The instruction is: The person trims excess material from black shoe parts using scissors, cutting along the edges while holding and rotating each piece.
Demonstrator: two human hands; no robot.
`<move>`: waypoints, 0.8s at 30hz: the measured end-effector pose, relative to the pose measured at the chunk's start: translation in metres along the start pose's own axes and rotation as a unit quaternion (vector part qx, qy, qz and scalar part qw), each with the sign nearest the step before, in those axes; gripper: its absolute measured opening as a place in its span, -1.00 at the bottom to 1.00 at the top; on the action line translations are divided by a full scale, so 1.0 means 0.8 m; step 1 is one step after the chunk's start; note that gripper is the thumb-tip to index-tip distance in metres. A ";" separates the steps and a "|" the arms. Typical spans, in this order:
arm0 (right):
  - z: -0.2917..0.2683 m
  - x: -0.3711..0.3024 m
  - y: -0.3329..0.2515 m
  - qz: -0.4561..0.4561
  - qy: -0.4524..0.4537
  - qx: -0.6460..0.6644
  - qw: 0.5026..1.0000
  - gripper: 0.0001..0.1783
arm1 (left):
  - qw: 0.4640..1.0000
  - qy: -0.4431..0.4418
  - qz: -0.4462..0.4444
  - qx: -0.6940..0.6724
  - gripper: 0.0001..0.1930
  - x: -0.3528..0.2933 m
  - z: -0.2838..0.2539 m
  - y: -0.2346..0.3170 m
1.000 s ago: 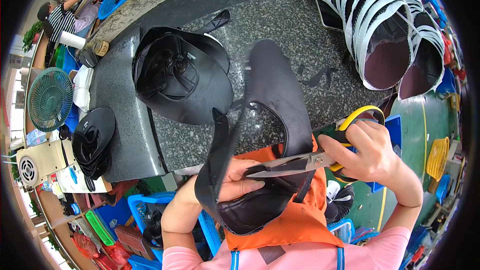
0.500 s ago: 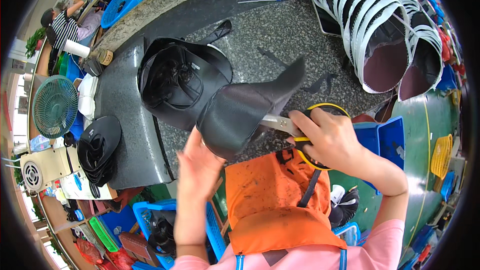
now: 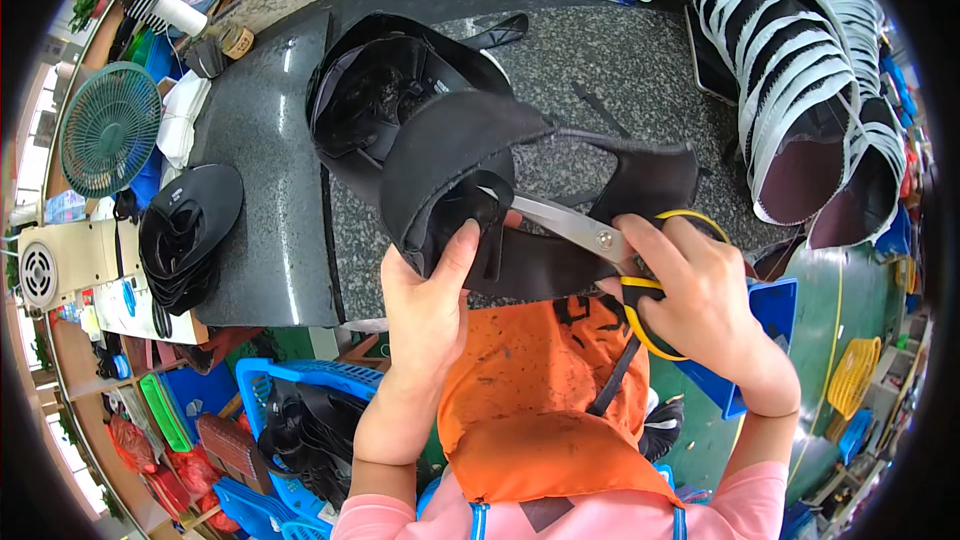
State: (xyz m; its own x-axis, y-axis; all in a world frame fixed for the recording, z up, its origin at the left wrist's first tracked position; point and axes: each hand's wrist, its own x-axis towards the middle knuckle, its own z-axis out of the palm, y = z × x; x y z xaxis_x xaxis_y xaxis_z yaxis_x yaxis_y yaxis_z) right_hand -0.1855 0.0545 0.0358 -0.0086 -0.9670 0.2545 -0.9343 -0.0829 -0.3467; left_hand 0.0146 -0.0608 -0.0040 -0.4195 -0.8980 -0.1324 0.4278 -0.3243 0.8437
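Observation:
My left hand [image 3: 428,315] grips a black leather shoe upper [image 3: 455,135] by its near edge, thumb at the opening and fingers beneath. The hollow inside of the upper faces me, and a long strap-like part of it trails to the right. In my right hand [image 3: 700,290] is a pair of scissors [image 3: 570,226] with black and yellow handles. Their blades point left into the opening of the upper, close to my left thumb; the tips are partly hidden. Just behind, more nested black uppers [image 3: 350,95] lie on the speckled stone worktop [image 3: 570,60].
Rows of stacked black pieces with white edging [image 3: 790,60] stand at the right. Thin black scraps [image 3: 600,108] lie on the worktop. Another pile of black uppers [image 3: 190,230] is at the left. Below are a blue basket [image 3: 300,370] and a blue bin [image 3: 775,315]. Someone in stripes sits far left.
My left hand has turned the upper so its hollow inside faces me, with its strap-like part spread rightward. The scissors have moved from its outer edge to its opening. The view has shifted.

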 end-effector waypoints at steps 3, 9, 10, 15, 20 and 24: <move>-0.016 0.005 0.000 -0.028 -0.012 -0.068 0.997 -0.38 | 0.999 -0.025 0.006 0.024 -0.66 -0.004 0.000 -0.002; -0.045 0.012 0.014 -0.084 -0.033 -0.103 0.991 -0.41 | 0.994 0.011 -0.003 0.106 -0.71 -0.011 -0.014 0.006; -0.050 0.013 0.015 -0.101 -0.040 -0.107 0.988 -0.42 | 0.994 0.011 -0.005 0.107 -0.71 -0.012 -0.011 0.013; -0.067 0.021 0.015 -0.120 -0.060 -0.152 0.979 -0.53 | 0.993 -0.017 0.023 0.117 -0.71 -0.013 -0.010 0.021; -0.073 0.031 0.008 -0.132 -0.035 -0.179 0.974 -0.62 | 0.989 -0.022 -0.063 0.131 -0.62 -0.017 -0.030 0.011; -0.074 0.033 0.006 -0.153 -0.022 -0.178 0.972 -0.56 | 0.998 0.016 -0.065 0.012 -0.43 -0.026 -0.035 0.005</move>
State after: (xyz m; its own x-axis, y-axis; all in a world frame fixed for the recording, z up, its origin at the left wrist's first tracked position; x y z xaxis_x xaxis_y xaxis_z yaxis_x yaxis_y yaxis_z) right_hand -0.2116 0.0429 0.0939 0.2963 -0.9204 0.2551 -0.9551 -0.2864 0.0762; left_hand 0.0476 -0.0515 -0.0122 -0.4447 -0.8579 -0.2574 0.3523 -0.4317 0.8304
